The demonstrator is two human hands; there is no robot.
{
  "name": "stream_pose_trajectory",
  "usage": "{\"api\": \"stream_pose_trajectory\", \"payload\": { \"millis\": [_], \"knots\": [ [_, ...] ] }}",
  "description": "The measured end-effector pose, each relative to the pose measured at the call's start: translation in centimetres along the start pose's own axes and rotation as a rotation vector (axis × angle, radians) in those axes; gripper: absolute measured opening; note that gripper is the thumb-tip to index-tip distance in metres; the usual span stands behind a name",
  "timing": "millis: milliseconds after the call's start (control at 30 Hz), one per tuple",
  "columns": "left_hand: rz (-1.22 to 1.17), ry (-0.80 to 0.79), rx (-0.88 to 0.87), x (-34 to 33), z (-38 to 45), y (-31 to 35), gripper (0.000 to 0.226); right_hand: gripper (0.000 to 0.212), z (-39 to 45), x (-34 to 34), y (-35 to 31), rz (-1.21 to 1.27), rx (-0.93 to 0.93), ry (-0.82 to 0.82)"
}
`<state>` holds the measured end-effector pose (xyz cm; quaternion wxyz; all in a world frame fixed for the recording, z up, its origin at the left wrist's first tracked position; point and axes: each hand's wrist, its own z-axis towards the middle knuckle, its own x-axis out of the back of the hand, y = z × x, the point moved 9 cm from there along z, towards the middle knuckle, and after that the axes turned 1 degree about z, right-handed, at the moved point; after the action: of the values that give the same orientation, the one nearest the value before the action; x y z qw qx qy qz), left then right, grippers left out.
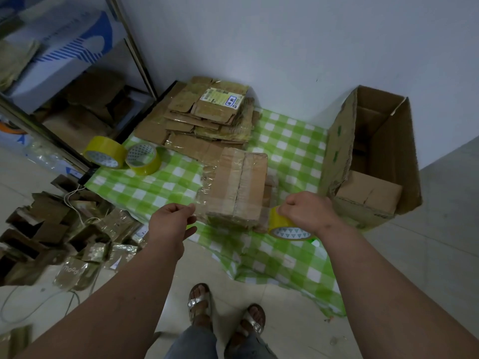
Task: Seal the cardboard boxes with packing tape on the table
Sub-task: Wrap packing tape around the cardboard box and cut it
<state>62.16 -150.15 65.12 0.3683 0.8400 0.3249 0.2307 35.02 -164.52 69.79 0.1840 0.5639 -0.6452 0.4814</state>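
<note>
Tape is what joins our two hands just now, and that line matters most. Our left hand pinches the free end of a clear strip at the near left of the cardboard box, while our right hand grips the yellow tape roll at the box's near right corner. So the strip runs left to right across the near part of the box, and the box lies just beyond and between our hands, resting on the green checked cloth of the bench.

The box's long axis runs from near to far, with its centre seam along it, so the tape crosses that seam rather than following it. Both hands sit about equally close to the box, one on each flank. We judge that the next move turns on keeping the strip taut and pressing it down over the top; slack on the left end could let it wrinkle or stick to itself.

Two spare rolls stand at the far left, well apart from the box.
</note>
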Motion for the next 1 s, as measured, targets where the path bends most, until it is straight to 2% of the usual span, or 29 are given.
{"api": "stream_pose_trajectory", "payload": {
  "millis": [200,367,467,667,733,800,867,1000],
  "knots": [
    [0.147,0.033,-0.025,0.2,0.3,-0.5,0.02,0.031,0.6,-1.7,-0.2,-0.075,-0.004,-0.023],
    [0.351,0.02,-0.046,-0.4,0.1,-0.2,0.025,0.007,0.6,-2.7,-1.5,-0.044,0.025,-0.003],
    [0.434,-0.01,-0.054,-1.0,0.1,0.1,0.027,0.011,0.6,-3.1,-2.6,0.008,0.097,0.046],
    [0.522,-0.028,-0.052,-1.3,0.5,0.4,0.026,0.023,0.5,-3.5,-2.8,-0.024,0.114,0.059],
    [0.533,-0.038,-0.069,-1.4,0.5,0.5,0.036,0.022,0.4,-3.4,-2.8,0.0,0.098,0.074],
    [0.567,-0.054,-0.18,-1.9,0.2,1.4,0.032,0.02,0.3,-3.6,-2.9,0.021,0.092,0.072],
    [0.666,-0.081,-0.305,-3.0,-0.2,2.3,0.017,0.015,0.2,-3.8,-2.9,0.04,0.091,0.072],
    [0.882,-0.106,-0.47,-4.3,-1.1,3.7,0.025,0.01,-0.2,-3.9,-2.3,0.08,0.104,0.083]
  ]
}}
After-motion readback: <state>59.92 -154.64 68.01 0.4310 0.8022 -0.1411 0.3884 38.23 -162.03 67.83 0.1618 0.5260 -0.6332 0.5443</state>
